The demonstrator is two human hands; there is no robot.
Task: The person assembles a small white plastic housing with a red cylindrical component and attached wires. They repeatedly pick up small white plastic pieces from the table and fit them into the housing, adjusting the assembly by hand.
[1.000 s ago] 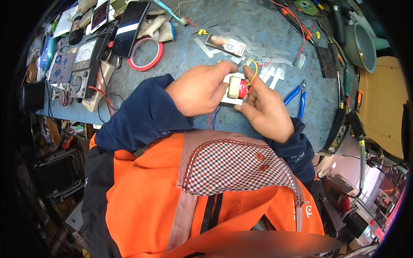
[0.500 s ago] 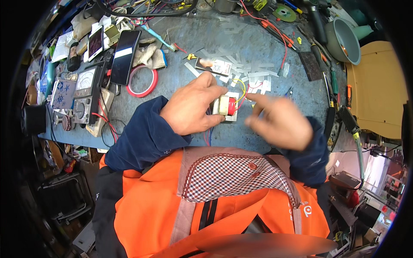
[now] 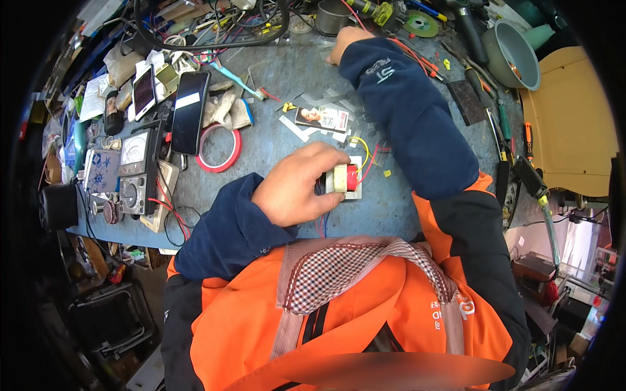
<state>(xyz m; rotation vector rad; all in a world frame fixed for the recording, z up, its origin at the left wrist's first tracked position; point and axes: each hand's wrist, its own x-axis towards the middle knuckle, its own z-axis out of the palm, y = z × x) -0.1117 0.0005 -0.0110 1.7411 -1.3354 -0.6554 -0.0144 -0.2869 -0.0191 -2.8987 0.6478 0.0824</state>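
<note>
Between left fingers [image 3: 331, 158], cream-and-red coil [image 3: 340, 178]

Navy sleeves [image 3: 407, 117], one bearing pale lettering [image 3: 385, 72]; an orange jacket [image 3: 235, 332] with black panels [image 3: 473, 228]; lower centre, a checked bib [image 3: 332, 270].

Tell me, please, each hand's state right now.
Left hand: closed on the red-and-cream coil.
Right hand: far forward; open or closed cannot be told.

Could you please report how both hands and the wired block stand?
Left hand holding red-and-cream block. Right hand far across bench, grip unclear. Loose pale strips beyond block.
</note>
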